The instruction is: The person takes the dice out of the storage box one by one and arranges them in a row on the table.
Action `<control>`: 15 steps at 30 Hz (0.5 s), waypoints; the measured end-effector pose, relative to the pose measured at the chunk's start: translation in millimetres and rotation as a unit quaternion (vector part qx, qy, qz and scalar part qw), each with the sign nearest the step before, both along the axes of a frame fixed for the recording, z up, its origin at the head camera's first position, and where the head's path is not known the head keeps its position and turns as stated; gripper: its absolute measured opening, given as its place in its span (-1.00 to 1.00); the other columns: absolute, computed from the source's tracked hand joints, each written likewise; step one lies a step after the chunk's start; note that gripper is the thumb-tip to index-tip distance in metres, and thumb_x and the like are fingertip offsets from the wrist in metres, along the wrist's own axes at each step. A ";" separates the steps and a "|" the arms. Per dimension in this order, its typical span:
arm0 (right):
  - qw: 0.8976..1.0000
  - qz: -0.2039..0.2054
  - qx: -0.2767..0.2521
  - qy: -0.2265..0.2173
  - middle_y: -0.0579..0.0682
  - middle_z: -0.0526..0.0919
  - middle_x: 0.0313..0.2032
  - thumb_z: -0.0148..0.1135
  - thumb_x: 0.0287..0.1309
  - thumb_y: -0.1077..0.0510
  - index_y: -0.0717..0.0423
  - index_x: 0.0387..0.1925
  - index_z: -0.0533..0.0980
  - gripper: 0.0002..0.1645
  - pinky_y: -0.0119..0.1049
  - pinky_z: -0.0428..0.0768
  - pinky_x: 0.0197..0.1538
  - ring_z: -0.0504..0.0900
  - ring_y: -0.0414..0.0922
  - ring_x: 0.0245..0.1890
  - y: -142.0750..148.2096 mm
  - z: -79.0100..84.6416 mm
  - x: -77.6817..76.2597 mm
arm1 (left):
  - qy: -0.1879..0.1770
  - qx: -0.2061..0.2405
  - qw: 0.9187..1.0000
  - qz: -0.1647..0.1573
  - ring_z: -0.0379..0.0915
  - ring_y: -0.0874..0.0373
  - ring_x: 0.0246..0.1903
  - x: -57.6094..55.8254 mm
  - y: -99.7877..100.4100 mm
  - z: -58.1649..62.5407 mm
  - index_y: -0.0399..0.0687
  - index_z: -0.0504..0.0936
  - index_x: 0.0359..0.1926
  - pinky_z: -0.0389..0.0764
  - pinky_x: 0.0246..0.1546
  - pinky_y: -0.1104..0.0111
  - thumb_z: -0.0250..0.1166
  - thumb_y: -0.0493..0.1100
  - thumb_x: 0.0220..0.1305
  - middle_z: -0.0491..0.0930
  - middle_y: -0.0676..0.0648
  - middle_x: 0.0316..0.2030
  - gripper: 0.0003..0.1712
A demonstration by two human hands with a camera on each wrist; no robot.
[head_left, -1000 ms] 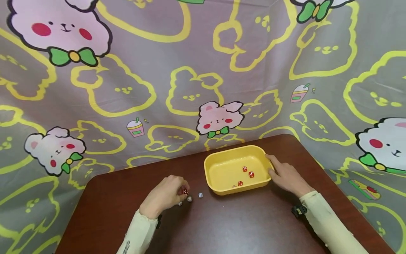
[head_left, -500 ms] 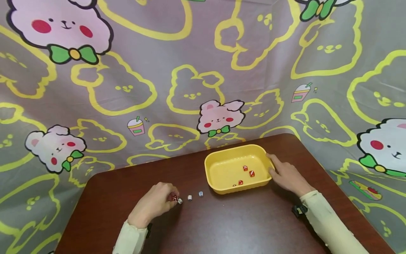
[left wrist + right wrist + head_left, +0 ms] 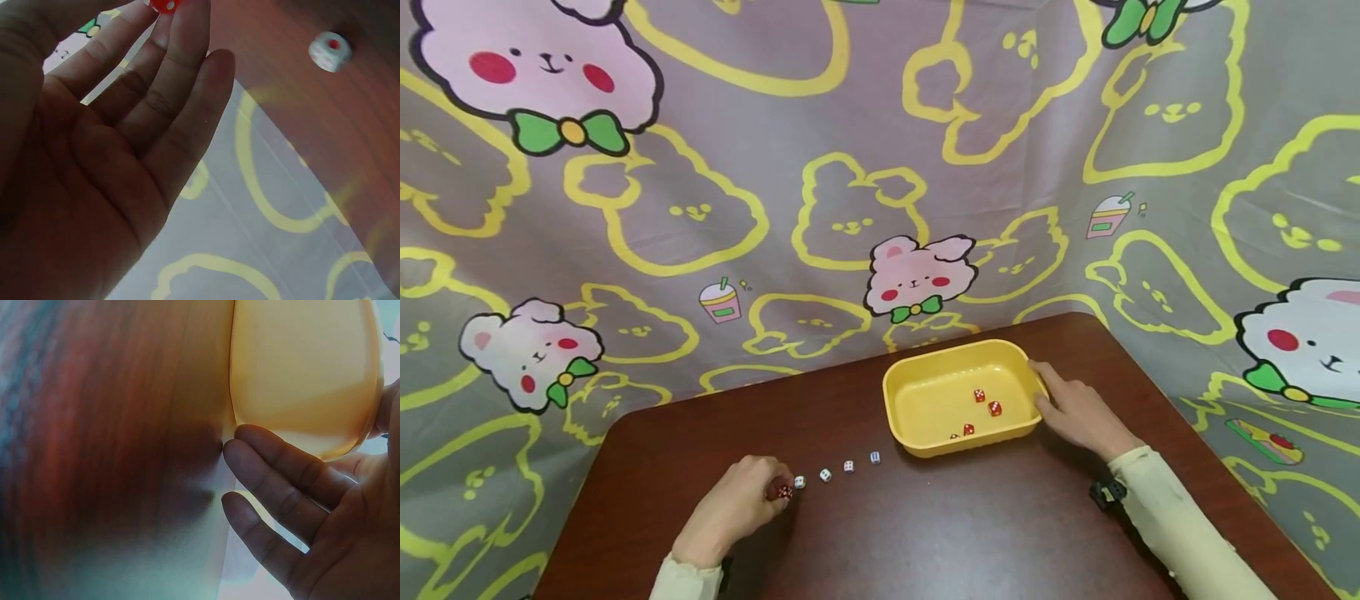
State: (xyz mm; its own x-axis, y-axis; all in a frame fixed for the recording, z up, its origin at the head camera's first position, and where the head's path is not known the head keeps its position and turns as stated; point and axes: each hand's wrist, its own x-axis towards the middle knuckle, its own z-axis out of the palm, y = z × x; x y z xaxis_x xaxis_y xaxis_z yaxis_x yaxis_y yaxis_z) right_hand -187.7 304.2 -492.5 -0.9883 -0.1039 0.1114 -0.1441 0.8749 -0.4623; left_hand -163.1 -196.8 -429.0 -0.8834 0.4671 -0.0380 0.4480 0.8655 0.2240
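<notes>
My left hand (image 3: pixel 739 502) is low over the left part of the table, holding a red die (image 3: pixel 786 492) with white spots at its fingertips. In the left wrist view the red die (image 3: pixel 165 5) is cut by the top edge. Right beside those fingertips is a white die (image 3: pixel 800 482), the leftmost of several white dice in a row running right towards the yellow tray (image 3: pixel 917 450). My right hand (image 3: pixel 1084 417) grips the tray's right end; in the right wrist view its fingers (image 3: pixel 275 481) lie along the tray's outer wall. Several red dice (image 3: pixel 995 408) lie inside the tray.
The dark brown wooden table (image 3: pixel 970 525) backs onto a grey cartoon-print cloth (image 3: pixel 820 333), which also hangs at the sides. Another white die (image 3: pixel 875 457) lies just left of the tray, at the row's right end.
My left hand has moved left and slightly nearer to me along the row, still holding the red die. More white dice now show to its right. The right hand and tray stay put.
</notes>
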 end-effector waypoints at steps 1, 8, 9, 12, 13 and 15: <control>1.000 0.000 0.000 -0.002 -0.07 0.42 -0.59 0.06 0.30 0.06 0.01 0.39 0.15 -0.34 -0.23 0.37 -0.37 0.39 -0.13 -0.54 0.4 -0.2 0.0 | 0.000 -0.001 1.000 0.000 0.28 0.39 -0.57 1.0 -2.4 -1.1 0.07 0.69 -0.41 0.34 -0.52 0.47 0.44 -0.22 -0.07 0.55 0.21 -0.52 -0.85; 1.000 -0.001 -0.002 -0.005 -0.07 0.45 -0.57 0.04 0.31 0.05 -0.02 0.40 0.14 -0.34 -0.23 0.37 -0.36 0.40 -0.14 -0.53 2.1 0.5 -0.8 | 0.010 -0.003 1.000 0.010 0.35 0.40 -0.55 4.3 -14.7 -7.2 0.12 0.69 -0.42 0.37 -0.50 0.46 0.43 -0.23 -0.12 0.55 0.24 -0.53 -0.83; 1.000 -0.002 -0.002 -0.006 -0.06 0.46 -0.57 0.04 0.31 0.05 -0.02 0.40 0.14 -0.34 -0.23 0.37 -0.36 0.40 -0.14 -0.53 2.2 0.3 -0.9 | 0.007 -0.003 1.000 0.015 0.36 0.39 -0.55 4.8 -15.8 -7.6 0.12 0.69 -0.43 0.37 -0.50 0.46 0.44 -0.23 -0.13 0.56 0.24 -0.53 -0.82; 1.000 -0.002 -0.002 -0.008 -0.07 0.46 -0.56 0.05 0.31 0.05 -0.02 0.40 0.14 -0.33 -0.23 0.37 -0.36 0.40 -0.14 -0.53 2.2 -0.7 -0.4 | -0.001 -0.008 1.000 0.025 0.35 0.40 -0.55 6.9 -18.6 -9.1 0.13 0.68 -0.43 0.37 -0.50 0.46 0.44 -0.23 -0.14 0.55 0.24 -0.53 -0.81; 1.000 -0.002 -0.001 -0.008 -0.07 0.46 -0.56 0.05 0.31 0.05 -0.02 0.40 0.14 -0.33 -0.23 0.37 -0.35 0.40 -0.14 -0.52 1.8 -0.6 -0.6 | -0.004 -0.009 1.000 0.029 0.34 0.40 -0.55 7.8 -19.9 -9.2 0.14 0.68 -0.44 0.36 -0.50 0.46 0.45 -0.24 -0.14 0.54 0.24 -0.53 -0.81; 1.000 -0.001 0.000 -0.005 -0.07 0.44 -0.58 0.05 0.31 0.05 -0.01 0.40 0.14 -0.33 -0.23 0.37 -0.36 0.40 -0.13 -0.53 1.1 0.0 -0.9 | -0.011 -0.013 0.999 0.035 0.31 0.40 -0.56 9.9 -22.3 -9.8 0.13 0.67 -0.44 0.35 -0.50 0.46 0.46 -0.24 -0.13 0.52 0.24 -0.55 -0.81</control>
